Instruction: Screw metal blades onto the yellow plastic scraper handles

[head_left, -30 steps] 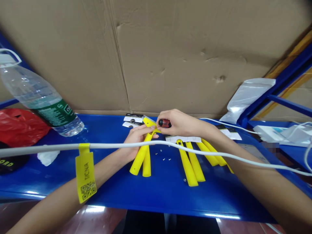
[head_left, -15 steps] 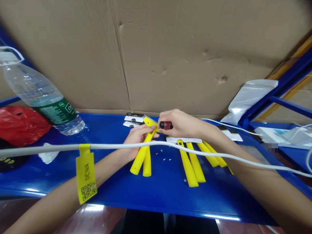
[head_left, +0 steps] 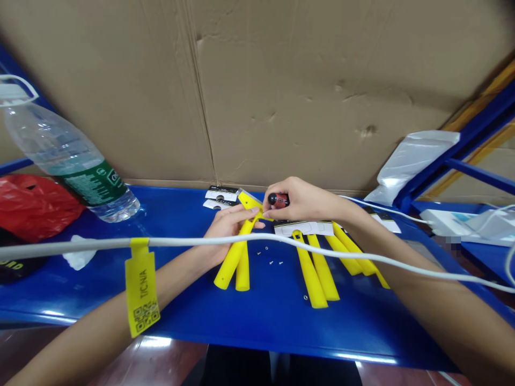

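Note:
My left hand (head_left: 224,228) is closed around a yellow two-handled tool (head_left: 230,264), whose two handles hang down towards the table's front edge. My right hand (head_left: 302,199) grips a screwdriver (head_left: 280,200) with a red and black handle, close against the upper part of that tool. Its tip is hidden by the fingers. Several small screws (head_left: 271,262) lie just below, and a small nut (head_left: 305,297) is further down. More yellow handled pieces (head_left: 309,268) rest on the table to the right, under my right forearm.
On the blue table (head_left: 181,321) a large water bottle (head_left: 80,161) leans at left beside a red plastic bag (head_left: 36,206). A white cable (head_left: 213,239) with a yellow tag (head_left: 141,289) crosses in front. Printed cards (head_left: 219,198) lie near the cardboard wall (head_left: 281,96).
My right hand and the screwdriver have shifted slightly to the right, and the screwdriver handle has turned a little. The left hand still holds the yellow tool in nearly the same place.

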Demonstrator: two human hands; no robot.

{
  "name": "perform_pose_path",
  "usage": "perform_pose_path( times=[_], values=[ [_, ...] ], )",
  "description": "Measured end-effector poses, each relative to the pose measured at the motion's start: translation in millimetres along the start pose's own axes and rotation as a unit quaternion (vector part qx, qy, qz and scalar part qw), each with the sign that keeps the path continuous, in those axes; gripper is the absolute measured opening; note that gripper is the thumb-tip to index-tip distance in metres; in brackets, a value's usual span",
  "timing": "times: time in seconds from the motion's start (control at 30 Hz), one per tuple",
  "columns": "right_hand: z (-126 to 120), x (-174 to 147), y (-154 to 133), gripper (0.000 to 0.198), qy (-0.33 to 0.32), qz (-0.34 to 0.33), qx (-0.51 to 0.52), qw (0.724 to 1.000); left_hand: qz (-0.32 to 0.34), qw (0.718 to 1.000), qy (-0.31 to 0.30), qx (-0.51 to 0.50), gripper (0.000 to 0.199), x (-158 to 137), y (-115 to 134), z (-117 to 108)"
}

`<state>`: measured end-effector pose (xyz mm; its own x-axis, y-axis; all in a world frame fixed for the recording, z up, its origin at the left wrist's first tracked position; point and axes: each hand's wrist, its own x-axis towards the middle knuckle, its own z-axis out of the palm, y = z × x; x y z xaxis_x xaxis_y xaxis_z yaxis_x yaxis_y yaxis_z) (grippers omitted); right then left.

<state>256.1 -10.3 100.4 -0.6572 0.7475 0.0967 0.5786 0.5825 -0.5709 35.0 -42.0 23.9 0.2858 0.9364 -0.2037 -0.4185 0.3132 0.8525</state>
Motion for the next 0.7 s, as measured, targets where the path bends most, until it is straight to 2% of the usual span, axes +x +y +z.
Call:
perform_pose_path(
  times=[0.17, 0.27, 0.4, 0.7],
  values=[
    [2.0, 0.5, 1.2, 0.009, 0.001, -0.043, -0.008, 0.999, 0.014, 1.0, -0.005, 0.014, 0.004, 1.9, -0.7, -3.8],
    [5.4, 0.2, 1.0, 0.012, 0.01, -0.08, -0.072, 0.994, 0.01, 1.0, -0.011, 0.003, 0.006, 3.9, -2.2, -6.5],
    [8.4, 0.3, 1.6, 0.01, 0.004, -0.081, -0.139, 0.987, 0.004, 1.0, -0.008, -0.005, 0.009, 5.3, -3.3, -8.6],
    [7.7, 3.1, 7.8, 0.024, 0.013, -0.093, -0.11, 0.989, 0.015, 1.0, -0.024, -0.005, 0.007, 3.9, -2.6, -8.1]
  ],
)
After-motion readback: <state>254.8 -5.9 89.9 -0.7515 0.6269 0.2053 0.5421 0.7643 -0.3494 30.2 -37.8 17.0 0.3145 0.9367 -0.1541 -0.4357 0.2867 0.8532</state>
